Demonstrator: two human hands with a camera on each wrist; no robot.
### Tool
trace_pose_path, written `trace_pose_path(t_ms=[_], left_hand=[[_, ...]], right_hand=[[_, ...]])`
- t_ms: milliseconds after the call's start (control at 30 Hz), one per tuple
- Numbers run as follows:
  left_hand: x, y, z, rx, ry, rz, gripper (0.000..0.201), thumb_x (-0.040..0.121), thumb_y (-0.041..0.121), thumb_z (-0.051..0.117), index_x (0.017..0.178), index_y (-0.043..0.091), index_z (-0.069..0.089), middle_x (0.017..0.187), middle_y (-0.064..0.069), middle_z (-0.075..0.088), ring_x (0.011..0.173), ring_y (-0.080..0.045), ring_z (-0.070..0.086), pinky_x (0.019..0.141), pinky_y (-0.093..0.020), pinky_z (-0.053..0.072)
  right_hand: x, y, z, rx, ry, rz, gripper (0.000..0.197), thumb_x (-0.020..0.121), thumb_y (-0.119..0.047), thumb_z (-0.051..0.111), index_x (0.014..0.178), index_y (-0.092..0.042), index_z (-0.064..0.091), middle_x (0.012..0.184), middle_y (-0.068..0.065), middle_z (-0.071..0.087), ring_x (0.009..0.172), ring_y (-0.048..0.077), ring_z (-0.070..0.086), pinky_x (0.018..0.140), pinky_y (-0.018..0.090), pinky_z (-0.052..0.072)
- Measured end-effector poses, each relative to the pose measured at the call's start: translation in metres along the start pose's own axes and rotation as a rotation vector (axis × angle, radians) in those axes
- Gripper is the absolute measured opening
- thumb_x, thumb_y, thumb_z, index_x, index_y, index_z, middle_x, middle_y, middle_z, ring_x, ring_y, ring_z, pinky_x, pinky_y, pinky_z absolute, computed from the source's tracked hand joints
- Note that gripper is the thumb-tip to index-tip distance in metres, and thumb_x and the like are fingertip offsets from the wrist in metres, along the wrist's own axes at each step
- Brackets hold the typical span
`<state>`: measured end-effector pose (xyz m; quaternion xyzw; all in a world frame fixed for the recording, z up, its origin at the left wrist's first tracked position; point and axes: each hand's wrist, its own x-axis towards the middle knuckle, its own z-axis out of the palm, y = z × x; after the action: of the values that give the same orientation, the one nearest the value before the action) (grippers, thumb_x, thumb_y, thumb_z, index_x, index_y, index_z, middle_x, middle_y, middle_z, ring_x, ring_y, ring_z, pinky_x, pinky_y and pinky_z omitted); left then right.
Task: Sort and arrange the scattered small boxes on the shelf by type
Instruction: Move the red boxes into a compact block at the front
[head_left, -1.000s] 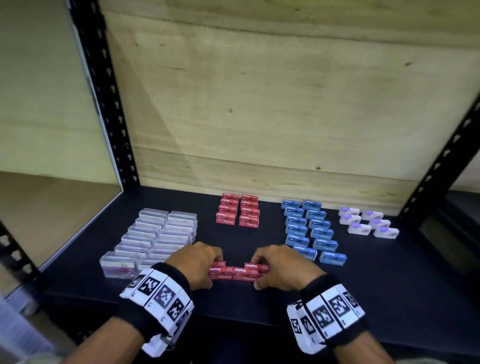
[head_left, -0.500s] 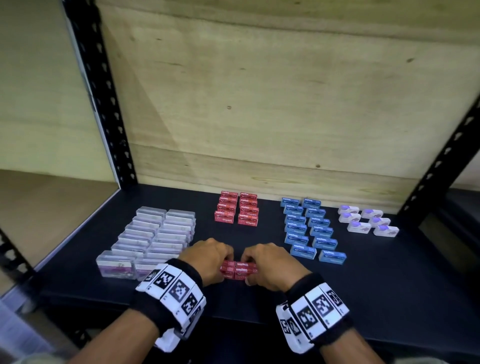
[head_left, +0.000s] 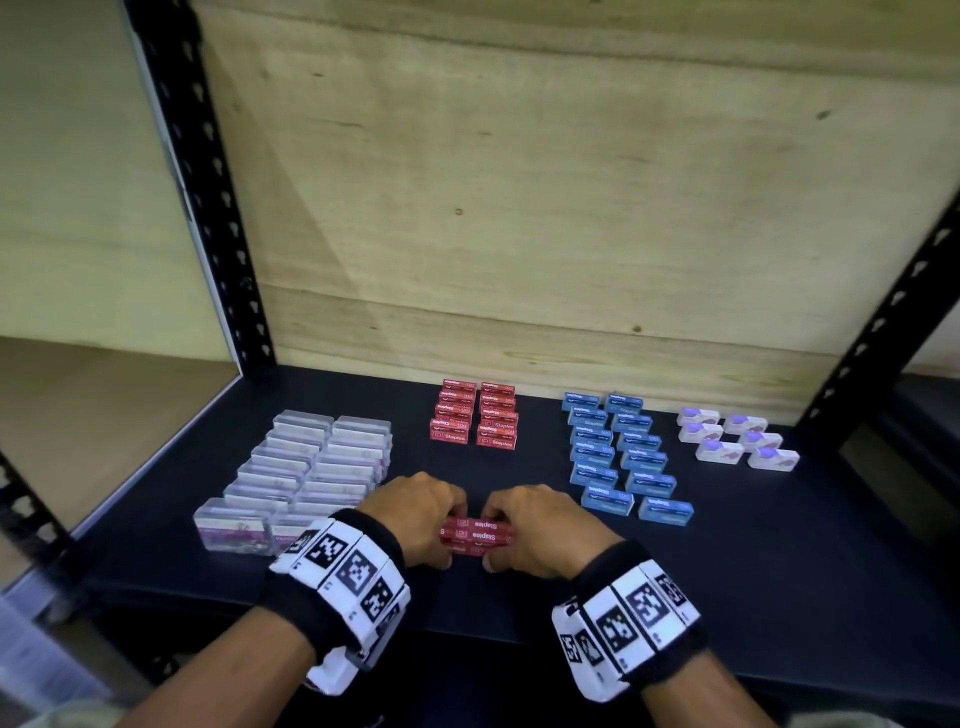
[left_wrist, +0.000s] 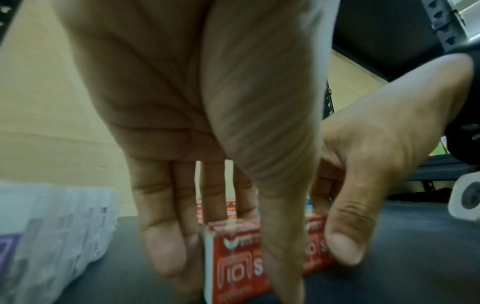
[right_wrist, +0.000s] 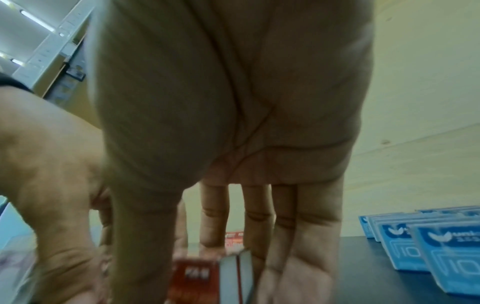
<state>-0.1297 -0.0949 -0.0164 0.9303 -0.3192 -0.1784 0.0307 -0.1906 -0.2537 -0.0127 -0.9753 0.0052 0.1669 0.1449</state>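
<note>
A small bunch of red staple boxes stands on the black shelf near its front edge. My left hand grips their left end, thumb in front and fingers behind. My right hand grips their right end the same way, thumb on the front face. The boxes show pressed side by side in the left wrist view, and their grey end flaps face the right wrist camera. Further back stand two short rows of red boxes.
Clear plastic boxes fill two rows at the left, close to my left wrist. Blue staple boxes form two rows at the right, white-and-purple items beyond them. Black uprights and a wooden back panel bound the shelf.
Both hands have drawn together, squeezing the spread-out line of red boxes into a tighter bunch. The hands and boxes have also shifted slightly away from the front edge.
</note>
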Motion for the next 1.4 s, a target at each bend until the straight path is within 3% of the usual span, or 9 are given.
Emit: trace_pose_path(t_ms=[200, 367, 533, 700, 800, 900, 1033, 1233, 1400], left_hand=[[0.013, -0.017, -0.044, -0.068, -0.002, -0.033, 0.054, 0.073, 0.039, 0.081, 0.120, 0.034, 0.056, 0.115, 0.011, 0.059, 0.101, -0.010, 0.058, 0.093, -0.034, 0.050], [0.052, -0.023, -0.076, 0.014, 0.080, -0.064, 0.038, 0.080, 0.039, 0.075, 0.115, 0.029, 0.060, 0.113, 0.007, 0.061, 0.102, -0.016, 0.060, 0.092, -0.037, 0.051], [0.092, -0.021, -0.086, 0.153, 0.073, -0.082, 0.032, 0.077, 0.026, 0.077, 0.106, 0.021, 0.065, 0.108, -0.002, 0.064, 0.092, -0.022, 0.063, 0.077, -0.030, 0.053], [0.118, -0.019, -0.084, 0.277, -0.046, -0.114, 0.031, 0.086, 0.015, 0.068, 0.117, 0.011, 0.066, 0.119, -0.009, 0.064, 0.100, -0.024, 0.064, 0.073, -0.027, 0.048], [0.126, -0.021, -0.084, 0.296, -0.052, -0.129, 0.029, 0.087, 0.011, 0.064, 0.116, 0.007, 0.067, 0.118, -0.011, 0.065, 0.086, -0.021, 0.057, 0.070, -0.027, 0.044], [0.128, -0.018, -0.082, 0.334, -0.073, -0.165, 0.023, 0.080, 0.013, 0.073, 0.103, 0.009, 0.069, 0.099, -0.007, 0.066, 0.076, -0.021, 0.056, 0.067, -0.026, 0.046], [0.121, -0.015, -0.082, 0.343, -0.015, -0.160, 0.012, 0.080, 0.012, 0.071, 0.077, 0.012, 0.059, 0.064, -0.001, 0.049, 0.061, -0.020, 0.054, 0.060, -0.025, 0.043], [0.094, -0.003, -0.083, 0.329, 0.019, -0.159, 0.007, 0.089, 0.007, 0.059, 0.087, 0.012, 0.064, 0.085, -0.003, 0.061, 0.070, -0.018, 0.053, 0.060, -0.027, 0.042], [0.055, -0.002, -0.068, 0.321, 0.081, -0.090, 0.018, 0.089, 0.011, 0.060, 0.105, 0.016, 0.068, 0.107, -0.002, 0.066, 0.098, -0.023, 0.064, 0.081, -0.035, 0.052]], right_hand=[[0.009, 0.016, -0.045, 0.041, 0.005, 0.047, 0.051, 0.085, -0.051, 0.070, 0.129, -0.030, 0.057, 0.122, -0.007, 0.061, 0.110, 0.015, 0.058, 0.094, 0.031, 0.047], [0.051, 0.023, -0.079, 0.005, 0.091, 0.064, 0.031, 0.086, -0.033, 0.075, 0.113, -0.023, 0.065, 0.109, -0.004, 0.063, 0.097, 0.015, 0.058, 0.080, 0.027, 0.043], [0.099, 0.023, -0.083, -0.140, 0.083, 0.115, 0.024, 0.082, -0.020, 0.076, 0.105, -0.015, 0.071, 0.104, 0.003, 0.070, 0.093, 0.023, 0.065, 0.082, 0.034, 0.054], [0.121, 0.028, -0.074, -0.214, 0.072, 0.106, 0.016, 0.082, -0.018, 0.072, 0.096, -0.015, 0.065, 0.096, 0.004, 0.068, 0.089, 0.026, 0.065, 0.081, 0.036, 0.054], [0.127, 0.031, -0.071, -0.227, 0.079, 0.097, 0.012, 0.083, -0.017, 0.070, 0.093, -0.017, 0.063, 0.099, 0.005, 0.069, 0.092, 0.027, 0.066, 0.082, 0.037, 0.054], [0.129, 0.033, -0.070, -0.226, 0.072, 0.103, 0.011, 0.085, -0.016, 0.068, 0.095, -0.015, 0.064, 0.099, 0.005, 0.068, 0.093, 0.027, 0.066, 0.081, 0.036, 0.053], [0.124, 0.031, -0.070, -0.237, 0.090, 0.112, 0.014, 0.084, -0.016, 0.068, 0.089, -0.018, 0.056, 0.094, 0.005, 0.064, 0.095, 0.027, 0.065, 0.086, 0.039, 0.054], [0.096, 0.024, -0.066, -0.222, 0.087, 0.112, 0.017, 0.084, -0.014, 0.068, 0.100, -0.012, 0.066, 0.099, 0.004, 0.067, 0.094, 0.026, 0.065, 0.086, 0.039, 0.055], [0.061, 0.018, -0.045, -0.172, 0.084, 0.101, 0.011, 0.085, -0.020, 0.068, 0.094, -0.021, 0.072, 0.101, 0.002, 0.071, 0.093, 0.024, 0.067, 0.085, 0.039, 0.056]])
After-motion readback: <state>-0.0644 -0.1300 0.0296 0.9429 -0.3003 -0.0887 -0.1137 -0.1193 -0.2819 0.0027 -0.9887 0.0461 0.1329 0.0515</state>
